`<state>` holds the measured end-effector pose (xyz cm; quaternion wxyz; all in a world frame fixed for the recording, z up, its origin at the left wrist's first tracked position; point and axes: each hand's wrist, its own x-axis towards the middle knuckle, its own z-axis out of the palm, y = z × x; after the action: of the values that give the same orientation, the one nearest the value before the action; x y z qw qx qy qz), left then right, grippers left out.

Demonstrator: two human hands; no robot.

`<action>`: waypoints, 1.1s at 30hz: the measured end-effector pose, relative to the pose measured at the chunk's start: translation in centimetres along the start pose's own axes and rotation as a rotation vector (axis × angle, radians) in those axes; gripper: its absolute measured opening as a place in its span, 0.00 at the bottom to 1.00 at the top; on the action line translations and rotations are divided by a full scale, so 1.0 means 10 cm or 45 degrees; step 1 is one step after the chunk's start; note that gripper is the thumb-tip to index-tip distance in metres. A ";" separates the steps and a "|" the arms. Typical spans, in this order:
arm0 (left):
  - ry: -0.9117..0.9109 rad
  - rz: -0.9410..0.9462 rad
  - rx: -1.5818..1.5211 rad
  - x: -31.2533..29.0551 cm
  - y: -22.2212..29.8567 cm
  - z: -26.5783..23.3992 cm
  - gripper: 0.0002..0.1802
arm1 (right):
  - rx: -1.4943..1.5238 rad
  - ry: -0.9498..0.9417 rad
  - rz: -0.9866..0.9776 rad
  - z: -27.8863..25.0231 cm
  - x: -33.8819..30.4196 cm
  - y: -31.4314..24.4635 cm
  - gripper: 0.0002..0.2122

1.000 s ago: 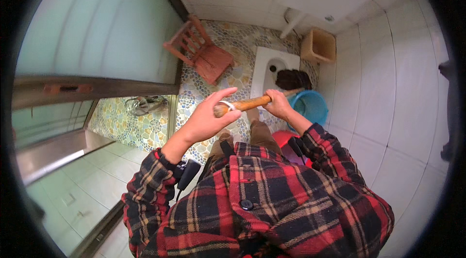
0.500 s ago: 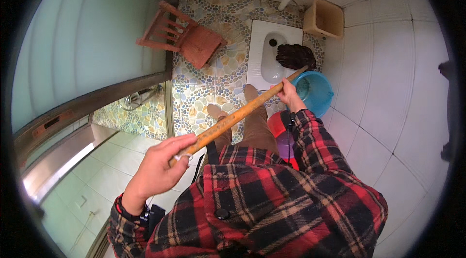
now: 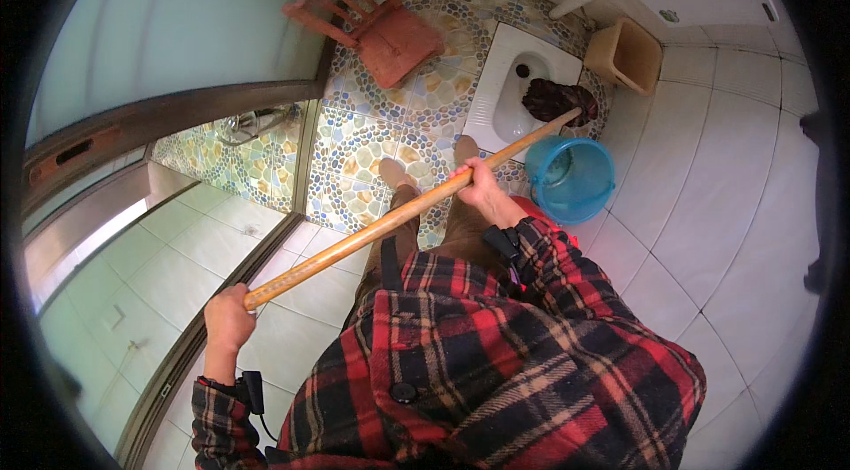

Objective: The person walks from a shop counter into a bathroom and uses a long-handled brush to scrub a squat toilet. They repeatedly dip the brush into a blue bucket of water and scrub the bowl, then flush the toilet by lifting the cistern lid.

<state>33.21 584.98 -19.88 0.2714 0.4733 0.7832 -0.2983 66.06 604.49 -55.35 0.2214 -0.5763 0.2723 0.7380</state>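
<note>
The blue bucket point(image 3: 598, 173) could be knocked over by a sideways swing of the wooden pole point(image 3: 354, 244), since it is set just beside the dark mop head point(image 3: 551, 101); the left hand point(image 3: 230, 315) could also be rapped against the door frame point(image 3: 168, 383) if the pole is pulled back. The pole's near end is gripped in the closed left hand and its middle is wrapped by the right hand point(image 3: 481, 184), with the mop head laid well beyond, across the right edge of the squat toilet point(image 3: 485, 111).

Pole point(image 3: 381, 226): smooth wd., semi-gloss; bucket point(image 3: 591, 191): smooth plast., glossy.
</note>
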 end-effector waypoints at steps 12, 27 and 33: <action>0.191 -0.092 -0.186 -0.56 -1.35 0.99 0.04 | -0.199 -0.014 0.086 0.34 -0.53 1.11 0.05; 0.098 -0.081 -0.463 -0.61 -1.75 1.71 0.05 | -0.340 0.016 0.043 0.41 -0.86 1.37 0.03; 0.151 -0.040 -0.498 -0.53 -1.81 1.78 0.05 | -0.377 0.017 0.020 0.45 -0.87 1.36 0.04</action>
<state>21.58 562.26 -24.28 0.3067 0.4162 0.8480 -0.1163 56.11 597.04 -44.10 0.1265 -0.6054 0.1665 0.7679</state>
